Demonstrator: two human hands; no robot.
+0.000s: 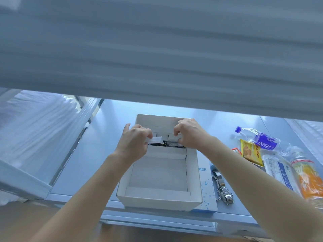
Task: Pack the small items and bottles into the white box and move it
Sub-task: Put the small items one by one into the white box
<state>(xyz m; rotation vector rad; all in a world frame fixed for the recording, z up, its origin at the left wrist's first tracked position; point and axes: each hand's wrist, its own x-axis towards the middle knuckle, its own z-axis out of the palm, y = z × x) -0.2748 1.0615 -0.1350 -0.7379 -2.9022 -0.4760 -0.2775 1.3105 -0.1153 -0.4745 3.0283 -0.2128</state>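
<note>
White box [194, 173] sits open at the near edge of the table [111, 137], resting on a flat lid [208, 189] w/ blue print that sticks out on its right. Near part of the box is a bare grey floor. Just right of the lid lies a metal watch [225, 193]. Further right, a clear bottle w/ orange contents [307, 177], a clear packet w/ blue print [277, 170] and a yellow snack pack [251, 152], close together. Beyond them a water bottle w/ purple label [260, 138] lies on its side. At the box's far end, left hand [136, 142] pinches a small white tab [155, 140]; right hand [190, 133] has fingers curled at the white insert [173, 136], exact grip hard to tell. Dark cables [167, 145] show in the gap below.
</note>
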